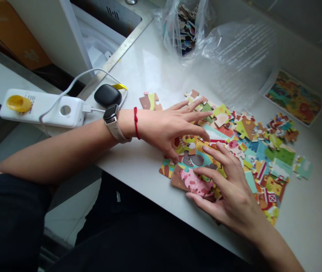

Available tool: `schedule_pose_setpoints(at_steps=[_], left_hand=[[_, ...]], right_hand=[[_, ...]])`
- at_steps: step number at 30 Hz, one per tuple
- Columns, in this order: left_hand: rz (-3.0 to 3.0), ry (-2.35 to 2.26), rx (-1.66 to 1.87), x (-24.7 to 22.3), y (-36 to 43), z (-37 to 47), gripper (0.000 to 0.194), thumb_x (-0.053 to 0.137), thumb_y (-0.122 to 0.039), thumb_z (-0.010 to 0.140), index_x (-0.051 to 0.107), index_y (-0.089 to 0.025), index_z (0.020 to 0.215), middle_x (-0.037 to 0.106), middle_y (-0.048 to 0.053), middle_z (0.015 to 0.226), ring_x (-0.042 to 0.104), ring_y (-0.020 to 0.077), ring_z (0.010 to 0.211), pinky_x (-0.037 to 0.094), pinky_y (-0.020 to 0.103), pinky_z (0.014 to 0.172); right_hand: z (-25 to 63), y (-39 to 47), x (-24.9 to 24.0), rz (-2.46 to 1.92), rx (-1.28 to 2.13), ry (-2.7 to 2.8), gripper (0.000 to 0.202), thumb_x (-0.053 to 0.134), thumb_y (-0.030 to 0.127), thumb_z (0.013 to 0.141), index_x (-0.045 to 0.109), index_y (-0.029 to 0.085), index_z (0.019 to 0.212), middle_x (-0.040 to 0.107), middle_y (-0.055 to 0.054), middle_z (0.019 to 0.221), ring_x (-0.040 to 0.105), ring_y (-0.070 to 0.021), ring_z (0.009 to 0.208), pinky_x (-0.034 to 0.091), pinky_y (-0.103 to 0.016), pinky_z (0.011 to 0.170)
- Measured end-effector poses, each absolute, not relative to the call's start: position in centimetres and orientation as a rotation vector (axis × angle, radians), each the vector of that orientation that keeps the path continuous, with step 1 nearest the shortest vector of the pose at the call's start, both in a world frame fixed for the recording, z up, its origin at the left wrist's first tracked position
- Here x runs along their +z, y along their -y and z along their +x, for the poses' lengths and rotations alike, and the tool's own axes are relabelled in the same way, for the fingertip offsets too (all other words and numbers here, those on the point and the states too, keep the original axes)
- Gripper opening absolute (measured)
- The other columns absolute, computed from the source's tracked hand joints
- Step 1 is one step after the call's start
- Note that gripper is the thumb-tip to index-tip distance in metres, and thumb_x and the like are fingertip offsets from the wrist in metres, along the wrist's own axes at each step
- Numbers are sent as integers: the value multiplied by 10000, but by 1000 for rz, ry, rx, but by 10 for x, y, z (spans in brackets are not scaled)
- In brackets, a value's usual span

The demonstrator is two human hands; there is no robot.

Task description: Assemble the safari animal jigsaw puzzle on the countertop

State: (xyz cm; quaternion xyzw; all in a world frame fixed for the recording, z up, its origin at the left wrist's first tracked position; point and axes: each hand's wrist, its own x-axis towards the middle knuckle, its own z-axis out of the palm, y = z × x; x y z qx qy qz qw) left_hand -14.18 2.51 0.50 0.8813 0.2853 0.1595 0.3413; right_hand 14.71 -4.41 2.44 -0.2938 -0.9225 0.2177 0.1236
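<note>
My left hand (174, 126) stretches over the jigsaw pieces with its fingers spread. Its thumb rests by the left edge of a joined jigsaw section (193, 160) showing a grey animal. My right hand (231, 185) is over the near side of the same section, fingers apart. Its fingertips touch the pieces and its thumb lies along the near edge, by a pink piece (196, 181). Part of the section is hidden under this hand. Loose and overlapping pieces (247, 128) lie beyond both hands, and a separate brown and yellow piece (151, 101) sits left of them.
A picture card (293, 98) lies at the back right. Clear plastic bags (234, 49), one holding more pieces, stand behind. On the left are a white power strip (42, 109) with a cable, a black case (108, 95) and a sink (112, 15). The counter's front edge is close to my body.
</note>
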Motion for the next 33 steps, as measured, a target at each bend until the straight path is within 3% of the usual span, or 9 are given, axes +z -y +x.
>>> schedule_pose_setpoints(at_steps=[7,12,20,23,27,33], left_hand=[[2263,-837,509,5,-29,-145,503,842,-266,756,737,-243,1248,457,112,1666,166,487,1627,91,707,1307],[2291,-838,504,5,-27,-142,421,800,-258,792,750,-235,1209,479,109,1642,199,481,1619,133,700,1307],[2224,-779,528,5,-23,-138,454,847,-365,797,761,-236,1225,519,123,1615,204,479,1622,179,672,1309],[2232,-756,519,1,-22,-137,546,910,-406,728,767,-237,1227,504,133,1627,143,502,1630,142,688,1308],[2219,-764,547,-3,-22,-138,684,972,-387,632,756,-241,1265,461,129,1664,102,524,1629,96,694,1307],[2251,-774,478,-1,-22,-139,726,966,-414,649,732,-227,1310,415,149,1689,77,535,1628,75,696,1301]], right_hand=[[137,46,22,-887,595,2643,351,818,299,884,685,177,1185,549,-218,1533,411,-466,1531,385,-703,1214],[132,46,19,-889,547,2647,408,838,370,892,674,198,1223,563,-207,1515,408,-468,1535,385,-692,1219],[133,44,15,-852,542,2683,540,856,478,869,649,213,1291,535,-208,1539,383,-473,1552,388,-696,1217],[137,42,16,-802,549,2702,596,887,480,832,660,191,1301,544,-219,1524,392,-487,1538,390,-695,1212],[147,38,21,-780,550,2691,552,911,402,819,680,175,1266,595,-210,1465,480,-461,1472,428,-656,1194],[152,33,25,-739,635,2697,392,892,273,845,726,236,1199,709,-129,1275,613,-380,1312,533,-568,1092]])
